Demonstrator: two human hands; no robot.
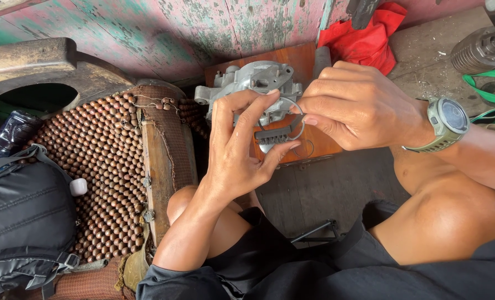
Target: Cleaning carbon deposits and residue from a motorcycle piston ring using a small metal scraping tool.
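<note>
My left hand (237, 147) and my right hand (358, 105) meet in the middle of the view over a thin metal ring (292, 119) and a small dark ribbed part (274, 134). The left fingers pinch the ribbed part and the ring from the left. The right thumb and forefinger grip the ring from the right. A grey wristwatch (447, 123) sits on my right wrist. Behind the hands a grey cast-metal engine casing (253, 80) lies on a brown wooden board (292, 58).
A wooden-bead seat cover (106, 161) lies at the left, with a black backpack (25, 222) and a dark bottle (8, 136) on it. A red cloth (367, 39) lies at the back, a finned metal cylinder (483, 49) and green straps (494, 91) at right. My bent knees fill the bottom.
</note>
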